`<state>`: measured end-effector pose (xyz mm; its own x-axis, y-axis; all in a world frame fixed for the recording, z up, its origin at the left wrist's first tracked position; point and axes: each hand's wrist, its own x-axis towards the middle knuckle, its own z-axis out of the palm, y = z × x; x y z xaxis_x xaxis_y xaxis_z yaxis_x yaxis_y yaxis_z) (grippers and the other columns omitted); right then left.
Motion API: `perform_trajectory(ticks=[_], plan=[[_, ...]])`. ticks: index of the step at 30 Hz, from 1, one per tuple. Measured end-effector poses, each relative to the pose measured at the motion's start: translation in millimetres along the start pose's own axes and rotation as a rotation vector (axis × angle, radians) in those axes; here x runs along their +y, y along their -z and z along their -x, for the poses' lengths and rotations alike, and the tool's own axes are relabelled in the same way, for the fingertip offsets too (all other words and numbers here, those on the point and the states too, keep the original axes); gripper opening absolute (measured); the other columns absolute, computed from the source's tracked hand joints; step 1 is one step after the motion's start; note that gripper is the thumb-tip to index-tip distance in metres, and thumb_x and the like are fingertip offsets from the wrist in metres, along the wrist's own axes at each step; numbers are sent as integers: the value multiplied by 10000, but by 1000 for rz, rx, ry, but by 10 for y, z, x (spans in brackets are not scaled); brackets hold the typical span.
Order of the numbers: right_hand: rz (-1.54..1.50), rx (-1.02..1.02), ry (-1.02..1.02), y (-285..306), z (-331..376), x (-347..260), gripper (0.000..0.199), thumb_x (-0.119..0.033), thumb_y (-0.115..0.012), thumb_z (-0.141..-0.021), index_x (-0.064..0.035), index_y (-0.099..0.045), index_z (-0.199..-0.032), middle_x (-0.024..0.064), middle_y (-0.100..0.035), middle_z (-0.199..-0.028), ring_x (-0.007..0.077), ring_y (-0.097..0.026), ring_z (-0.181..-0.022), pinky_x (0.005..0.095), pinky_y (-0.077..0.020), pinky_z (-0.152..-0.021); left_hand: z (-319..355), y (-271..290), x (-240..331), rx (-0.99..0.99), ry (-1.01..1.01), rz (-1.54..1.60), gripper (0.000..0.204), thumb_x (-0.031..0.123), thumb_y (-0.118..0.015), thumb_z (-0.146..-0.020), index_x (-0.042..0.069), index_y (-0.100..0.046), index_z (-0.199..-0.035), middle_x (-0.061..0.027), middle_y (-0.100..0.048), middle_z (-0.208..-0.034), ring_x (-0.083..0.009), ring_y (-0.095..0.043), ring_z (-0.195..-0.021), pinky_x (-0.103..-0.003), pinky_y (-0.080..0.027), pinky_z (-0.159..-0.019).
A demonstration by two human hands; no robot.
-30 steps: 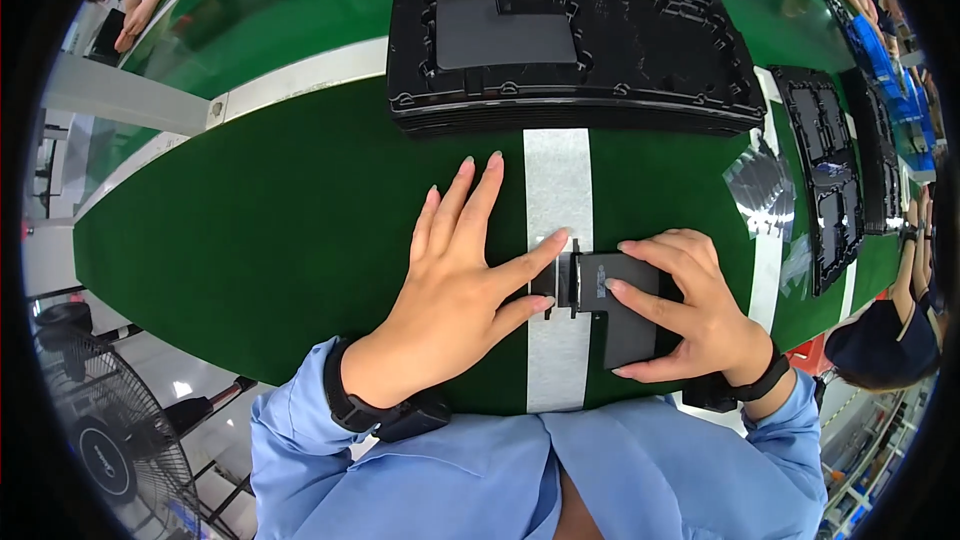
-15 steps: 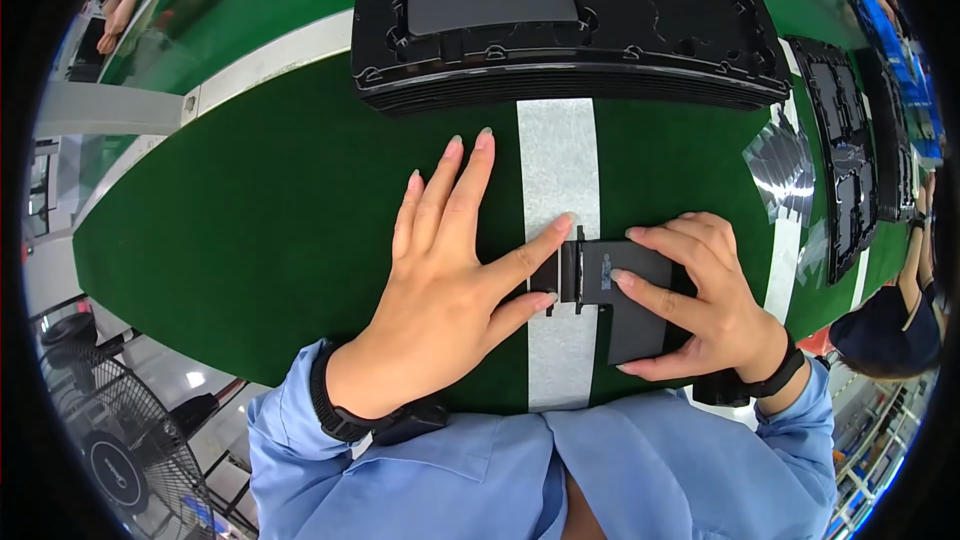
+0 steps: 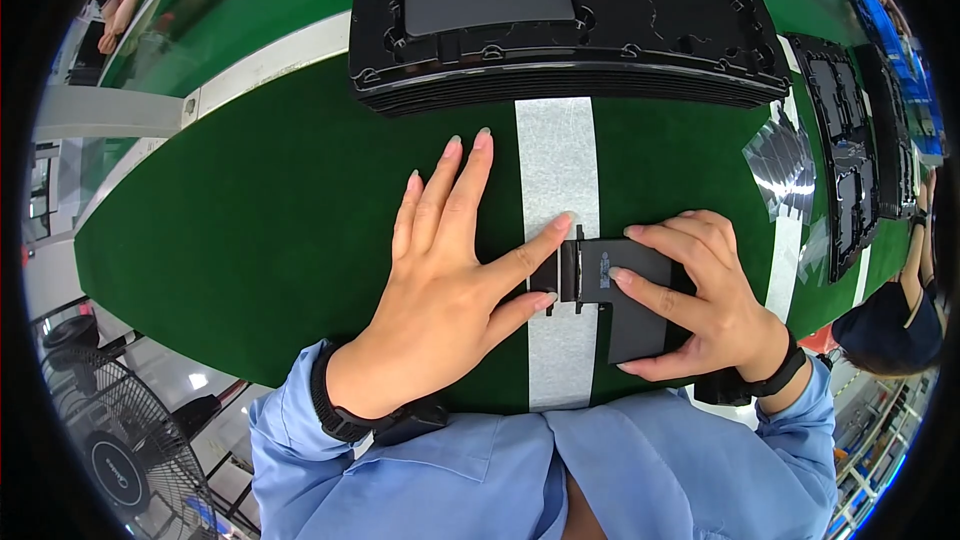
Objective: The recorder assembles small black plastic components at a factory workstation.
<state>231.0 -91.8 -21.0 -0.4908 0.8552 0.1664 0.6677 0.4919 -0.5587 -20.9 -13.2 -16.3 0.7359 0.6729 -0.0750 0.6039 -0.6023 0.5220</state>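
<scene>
A flat, dark grey L-shaped battery pack (image 3: 637,330) lies across a white band on the green mat. A narrow black end piece (image 3: 570,272) with small tabs adjoins its left side. My left hand (image 3: 430,305) rests palm down, with thumb and index finger on either side of the black end piece and the other fingers stretched out on the mat. On the battery pack, my right hand (image 3: 715,305) has its fingers curled: the index tip presses its face, while the thumb and another fingertip reach its edges. Part of the end piece is hidden under my left fingers.
A stack of black moulded trays (image 3: 600,70) with a grey pack in the top one stands at the far side. Clear plastic film pieces (image 3: 780,165) and more black trays (image 3: 840,160) are at the right. A fan (image 3: 120,465) stands lower left; another person (image 3: 890,330) is at far right.
Both hands and the battery pack stay practically where they were. The view has shifted very slightly.
</scene>
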Motion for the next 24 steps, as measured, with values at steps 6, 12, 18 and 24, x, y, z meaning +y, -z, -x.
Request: perform_trajectory(ticks=[6,12,18,24], plan=[[-2,-7,-1,4,-2,1,673,-354,-805,-549,-91,-652,-1149,185,-521,-1244,333,-502,-1049,473,-364,-921,0,-4,-1,2,-3,-3,549,238,-775,-719,247,-623,-1246,-268,-122,-1517,-457,-142,-1397,-577,-136,-1109],[6,-8,2,-1,-7,-9,666,-349,-801,-548,-87,-651,-1142,189,-519,-1233,336,-499,-1047,477,-361,-917,-1,-5,-2,6,-5,1,554,237,-775,-719,248,-620,-1251,-274,-122,-1516,-455,-139,-1399,-573,-133,-1111],[21,-11,4,-2,-12,-18,670,-348,-801,-542,-87,-651,-1140,193,-514,-1229,334,-499,-1044,480,-358,-908,-2,4,-1,-4,-5,-2,557,237,-773,-720,243,-617,-1255,-279,-118,-1515,-457,-138,-1400,-574,-132,-1110],[38,-17,4,-1,-17,-30,685,-337,-808,-529,-93,-646,-1148,188,-508,-1229,328,-500,-1041,484,-350,-894,-1,2,-3,-2,-8,-4,562,238,-774,-718,242,-616,-1257,-280,-115,-1516,-459,-142,-1399,-577,-135,-1108]])
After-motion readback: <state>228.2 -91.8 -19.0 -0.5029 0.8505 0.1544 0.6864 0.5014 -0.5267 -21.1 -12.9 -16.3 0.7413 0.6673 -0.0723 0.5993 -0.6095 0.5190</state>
